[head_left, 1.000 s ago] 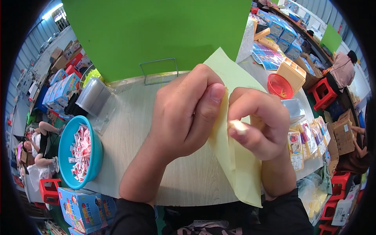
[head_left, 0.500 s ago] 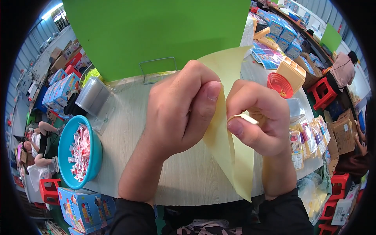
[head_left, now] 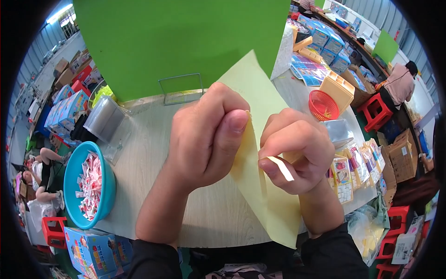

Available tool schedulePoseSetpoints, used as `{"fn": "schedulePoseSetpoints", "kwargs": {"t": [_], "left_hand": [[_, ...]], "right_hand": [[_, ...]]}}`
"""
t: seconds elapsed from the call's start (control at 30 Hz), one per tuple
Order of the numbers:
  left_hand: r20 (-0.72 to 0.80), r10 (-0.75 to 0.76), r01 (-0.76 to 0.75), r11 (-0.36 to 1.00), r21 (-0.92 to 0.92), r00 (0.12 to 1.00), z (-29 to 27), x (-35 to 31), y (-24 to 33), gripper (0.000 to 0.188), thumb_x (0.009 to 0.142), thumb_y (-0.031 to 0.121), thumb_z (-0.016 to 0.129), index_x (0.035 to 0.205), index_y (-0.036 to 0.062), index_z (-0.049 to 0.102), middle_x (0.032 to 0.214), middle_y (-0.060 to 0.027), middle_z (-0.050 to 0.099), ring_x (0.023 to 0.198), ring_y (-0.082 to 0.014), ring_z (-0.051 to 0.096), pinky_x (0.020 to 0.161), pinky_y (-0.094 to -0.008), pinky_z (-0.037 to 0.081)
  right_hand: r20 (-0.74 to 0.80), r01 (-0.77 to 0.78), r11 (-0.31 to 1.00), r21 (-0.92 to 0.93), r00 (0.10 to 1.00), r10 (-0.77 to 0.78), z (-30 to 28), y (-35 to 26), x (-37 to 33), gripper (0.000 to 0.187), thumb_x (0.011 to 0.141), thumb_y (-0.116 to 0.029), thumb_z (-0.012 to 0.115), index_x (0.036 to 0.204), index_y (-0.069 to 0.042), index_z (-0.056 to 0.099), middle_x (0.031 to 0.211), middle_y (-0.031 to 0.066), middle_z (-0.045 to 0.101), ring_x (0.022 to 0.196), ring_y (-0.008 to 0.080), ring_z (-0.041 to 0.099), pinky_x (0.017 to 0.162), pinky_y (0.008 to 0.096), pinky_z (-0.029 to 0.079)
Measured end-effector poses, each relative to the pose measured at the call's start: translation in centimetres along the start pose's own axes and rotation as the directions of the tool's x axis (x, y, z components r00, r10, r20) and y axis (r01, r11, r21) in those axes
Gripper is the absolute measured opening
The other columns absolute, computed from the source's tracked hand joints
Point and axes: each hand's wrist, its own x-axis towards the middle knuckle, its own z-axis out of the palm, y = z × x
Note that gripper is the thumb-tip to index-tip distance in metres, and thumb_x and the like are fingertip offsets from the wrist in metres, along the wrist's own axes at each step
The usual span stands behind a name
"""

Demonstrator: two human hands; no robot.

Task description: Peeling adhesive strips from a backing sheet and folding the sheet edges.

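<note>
A pale yellow sheet (head_left: pixel 253 79) stands tilted over the table between my hands, one corner up and another hanging toward me. My left hand (head_left: pixel 204 139) is closed on it, the thumb pressed against the curled forefinger at the sheet's edge. Just to the right, my right hand (head_left: pixel 297 144) pinches a narrow pale strip (head_left: pixel 281 168) between thumb and forefinger, and its free end sticks out past the thumb. Whether the strip is still joined to the sheet is hidden by the fingers.
On the left stands a turquoise basin (head_left: pixel 111 186) full of small packets. A wire stand (head_left: pixel 181 88) sits before the green board (head_left: pixel 181 37). At right are a red basket (head_left: pixel 324 106), a cream plastic bin (head_left: pixel 338 90) and packaged sets (head_left: pixel 344 179). Other people sit farther off.
The strip's free end now slants downward and shows more of its length. The sheet's top corner has swung left. Both hands sit slightly farther left in the picture, as does the whole scene.
</note>
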Motion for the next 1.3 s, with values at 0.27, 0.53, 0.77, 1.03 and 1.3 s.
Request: {"fn": "schedulePoseSetpoints", "kwargs": {"t": [0.27, 0.53, 0.77, 1.03, 1.3], "left_hand": [[-0.049, 0.039, -0.039, 0.999, 0.019, 0.998, -0.5, 0.4, 0.3, 0.016, 0.098, 0.006, 0.05, 0.084, -0.0015, 0.054, 0.069, -0.0071, 0.053, 0.054, -0.0148, 0.048, 0.05, -0.0275, 0.04], [-0.08, -0.028, 0.035, 0.995, 0.095, 0.996, -1.0, 0.7, 0.2, 0.017, 0.098, 0.007, 0.051, 0.084, 0.0, 0.054, 0.064, -0.0061, 0.051, 0.051, -0.0138, 0.048, 0.049, -0.0269, 0.039], [-0.048, -0.059, 0.066, 0.982, 0.176, 0.997, -1.2, 0.9, 0.2, 0.018, 0.099, 0.01, 0.051, 0.083, 0.0011, 0.053, 0.059, -0.004, 0.049, 0.05, -0.0129, 0.047, 0.048, -0.027, 0.038], [-0.072, -0.155, 0.167, 0.965, 0.203, 0.985, -1.1, 0.8, 0.5, 0.033, 0.105, 0.024, 0.039, 0.082, 0.0029, 0.05, 0.069, -0.002, 0.049, 0.06, -0.0073, 0.042, 0.055, -0.0231, 0.031], [-0.091, -0.175, 0.189, 0.965, 0.182, 0.98, -1.2, 0.8, 0.4, 0.034, 0.105, 0.025, 0.039, 0.081, 0.003, 0.05, 0.069, -0.0017, 0.048, 0.06, -0.0073, 0.042, 0.055, -0.0232, 0.032]], "right_hand": [[0.068, -0.061, 0.997, 0.041, 0.996, 0.058, -0.5, -0.6, 0.5, 0.02, 0.083, -0.017, 0.071, 0.089, -0.001, 0.06, 0.075, 0.0094, 0.06, 0.057, 0.0154, 0.055, 0.053, 0.0258, 0.042], [0.249, -0.331, 0.932, 0.147, 0.924, 0.289, -1.1, -0.9, 0.6, 0.027, 0.082, -0.024, 0.072, 0.083, 0.0, 0.06, 0.07, 0.0071, 0.058, 0.057, 0.0156, 0.056, 0.053, 0.026, 0.041], [0.288, -0.351, 0.931, 0.101, 0.906, 0.31, -1.0, -1.3, 0.5, 0.018, 0.082, -0.014, 0.074, 0.078, -0.004, 0.06, 0.066, 0.0049, 0.058, 0.055, 0.0162, 0.056, 0.05, 0.0266, 0.04], [0.184, -0.153, 0.988, 0.01, 0.972, 0.148, -0.5, -0.8, 0.4, 0.016, 0.082, -0.01, 0.074, 0.08, -0.004, 0.059, 0.066, 0.0046, 0.059, 0.053, 0.0159, 0.055, 0.049, 0.0271, 0.04], [0.173, -0.015, 0.992, -0.127, 0.984, 0.037, -0.2, -0.9, 0.6, 0.018, 0.083, -0.01, 0.074, 0.079, -0.005, 0.057, 0.063, 0.0039, 0.058, 0.049, 0.015, 0.052, 0.044, 0.0255, 0.038]]}}
